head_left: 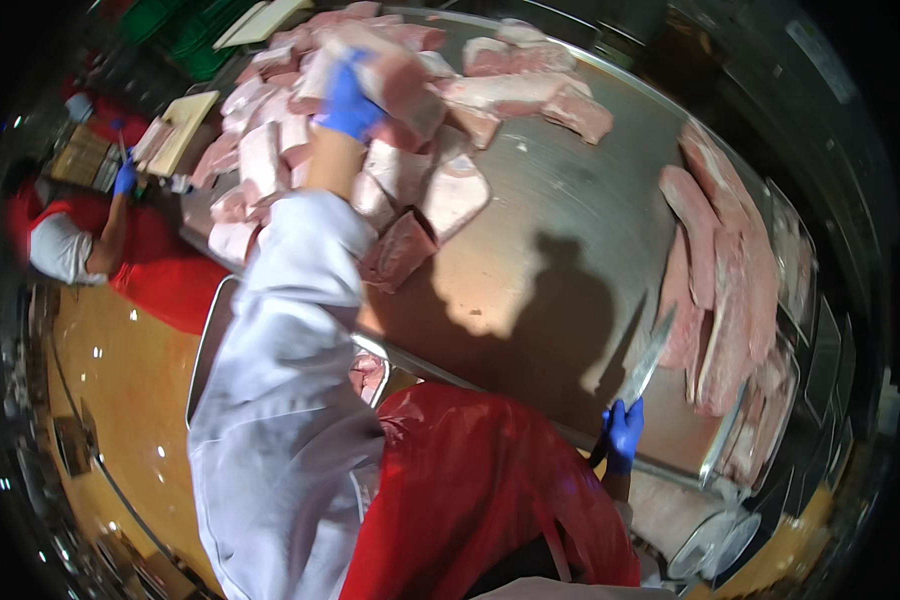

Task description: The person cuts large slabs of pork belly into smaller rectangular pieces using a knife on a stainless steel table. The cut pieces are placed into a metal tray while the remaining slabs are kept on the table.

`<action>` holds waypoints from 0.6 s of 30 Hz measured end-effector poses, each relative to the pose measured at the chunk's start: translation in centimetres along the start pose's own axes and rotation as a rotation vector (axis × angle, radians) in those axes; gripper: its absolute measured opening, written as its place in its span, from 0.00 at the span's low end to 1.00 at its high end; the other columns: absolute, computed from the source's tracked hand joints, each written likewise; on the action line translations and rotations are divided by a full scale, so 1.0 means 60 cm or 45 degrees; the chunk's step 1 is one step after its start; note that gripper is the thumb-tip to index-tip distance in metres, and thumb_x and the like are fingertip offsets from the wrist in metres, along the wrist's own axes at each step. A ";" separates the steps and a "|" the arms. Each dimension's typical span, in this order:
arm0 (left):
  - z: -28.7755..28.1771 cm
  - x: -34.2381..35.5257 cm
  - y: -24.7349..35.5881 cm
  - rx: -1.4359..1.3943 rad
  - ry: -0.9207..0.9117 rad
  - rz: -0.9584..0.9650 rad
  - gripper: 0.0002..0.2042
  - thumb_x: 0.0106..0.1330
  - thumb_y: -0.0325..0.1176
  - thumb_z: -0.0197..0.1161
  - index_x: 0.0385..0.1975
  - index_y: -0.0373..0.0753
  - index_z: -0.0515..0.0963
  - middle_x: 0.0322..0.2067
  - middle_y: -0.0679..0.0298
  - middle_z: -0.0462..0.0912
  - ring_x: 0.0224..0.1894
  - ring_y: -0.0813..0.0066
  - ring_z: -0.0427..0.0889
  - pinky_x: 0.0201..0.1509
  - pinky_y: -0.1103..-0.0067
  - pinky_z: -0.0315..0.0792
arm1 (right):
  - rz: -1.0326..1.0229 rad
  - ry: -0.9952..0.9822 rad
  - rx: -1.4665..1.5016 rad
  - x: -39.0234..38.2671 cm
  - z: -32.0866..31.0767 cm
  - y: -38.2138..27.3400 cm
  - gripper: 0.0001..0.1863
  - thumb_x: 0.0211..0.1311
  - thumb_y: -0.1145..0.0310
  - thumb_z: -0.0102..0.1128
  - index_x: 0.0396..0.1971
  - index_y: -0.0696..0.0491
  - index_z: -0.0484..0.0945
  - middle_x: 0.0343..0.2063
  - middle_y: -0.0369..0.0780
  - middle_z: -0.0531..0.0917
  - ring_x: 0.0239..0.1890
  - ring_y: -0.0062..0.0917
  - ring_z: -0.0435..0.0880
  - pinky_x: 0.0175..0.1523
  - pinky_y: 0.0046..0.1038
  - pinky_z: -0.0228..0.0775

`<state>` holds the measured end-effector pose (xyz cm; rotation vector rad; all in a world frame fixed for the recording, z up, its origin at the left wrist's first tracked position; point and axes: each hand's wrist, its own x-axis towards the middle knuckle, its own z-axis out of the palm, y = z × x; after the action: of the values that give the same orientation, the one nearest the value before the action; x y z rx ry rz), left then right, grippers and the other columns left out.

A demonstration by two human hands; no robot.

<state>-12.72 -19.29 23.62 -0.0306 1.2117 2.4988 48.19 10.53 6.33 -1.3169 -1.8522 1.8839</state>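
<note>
Meat (455, 195) lies on a shadowed metal table (570, 170) above yellowish flooring (150, 360).

Flat metal bench (570, 200): blocky meat pieces (400, 172) heaped far left, trailing right along far edge. Long meat strips (735, 290) near its right end. Long-bladed metal knife (649, 365) left of strips (tip just beside them). Flat rectangular board (190, 128) left of the heap.
</note>
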 end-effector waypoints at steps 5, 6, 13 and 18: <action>-0.126 0.120 0.245 0.126 0.129 0.124 0.39 0.56 0.63 0.60 0.62 0.40 0.67 0.60 0.54 0.72 0.56 0.62 0.76 0.53 0.59 0.71 | -0.091 -0.054 -0.124 0.016 0.013 -0.038 0.09 0.72 0.72 0.49 0.49 0.54 0.67 0.24 0.33 0.74 0.21 0.13 0.72 0.21 0.18 0.64; -0.189 0.158 0.300 0.568 0.390 0.244 0.37 0.60 0.63 0.55 0.62 0.42 0.66 0.64 0.58 0.67 0.56 0.69 0.74 0.48 0.62 0.70 | -0.155 -0.104 -0.170 0.027 0.010 -0.039 0.09 0.71 0.72 0.49 0.48 0.54 0.67 0.24 0.34 0.75 0.21 0.14 0.72 0.21 0.19 0.65; 0.191 -0.095 -0.554 1.461 -0.355 0.205 0.38 0.52 0.44 0.73 0.57 0.24 0.65 0.55 0.41 0.71 0.56 0.52 0.73 0.62 0.66 0.68 | -0.136 0.198 0.003 -0.045 -0.107 0.055 0.05 0.71 0.70 0.49 0.42 0.54 0.68 0.21 0.35 0.75 0.18 0.15 0.72 0.21 0.20 0.65; 0.401 -0.264 -0.880 1.422 -0.969 0.712 0.38 0.45 0.44 0.75 0.55 0.30 0.69 0.52 0.43 0.71 0.56 0.47 0.72 0.63 0.63 0.66 | -0.046 0.393 -0.026 -0.105 -0.190 0.044 0.06 0.70 0.68 0.49 0.39 0.56 0.69 0.22 0.36 0.75 0.19 0.16 0.73 0.23 0.21 0.66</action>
<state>22.78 23.99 1.71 1.5142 2.1456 1.4799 60.81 13.80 8.84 -1.4735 -1.7281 1.5445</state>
